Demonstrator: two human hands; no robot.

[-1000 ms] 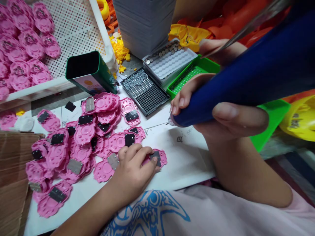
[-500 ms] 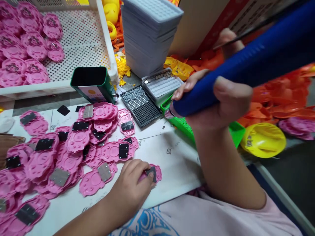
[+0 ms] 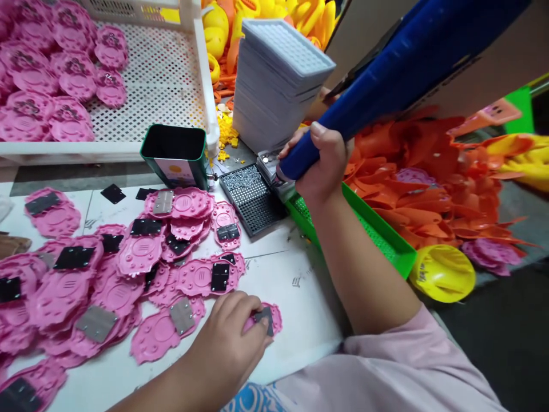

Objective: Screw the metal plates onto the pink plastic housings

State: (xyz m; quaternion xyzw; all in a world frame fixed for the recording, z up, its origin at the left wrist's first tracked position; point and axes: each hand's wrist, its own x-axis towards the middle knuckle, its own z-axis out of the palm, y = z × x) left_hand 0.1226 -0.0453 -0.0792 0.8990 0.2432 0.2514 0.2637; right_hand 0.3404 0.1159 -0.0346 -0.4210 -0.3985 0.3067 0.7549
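Note:
My left hand [image 3: 237, 337] is closed on a pink plastic part [image 3: 277, 318] lying on the white work surface, fingers and thumb over the dark grey plate [image 3: 265, 320] on it. My right hand [image 3: 325, 163] is wrapped round a blue power screwdriver [image 3: 364, 97], held slanted with its lower end to the left. That end is over the edge of the black perforated tray [image 3: 256, 207], which holds many small screws [image 3: 244, 178]. Whether the bit touches a screw cannot be made out. Pink parts with black or grey plates [image 3: 141, 246] lie heaped left of my left hand.
A white crate [image 3: 150, 80] with stacked pink parts stands back left. Beside it are a dark green tin [image 3: 174, 154] and a tall stack of grey trays [image 3: 274, 86]. A green tray [image 3: 377, 234], yellow cup-like piece [image 3: 444, 272] and orange parts [image 3: 398, 194] lie right.
My right hand has moved left and away from me with the screwdriver, toward the screw tray. The left hand keeps its hold on the pink part. The view has shifted slightly.

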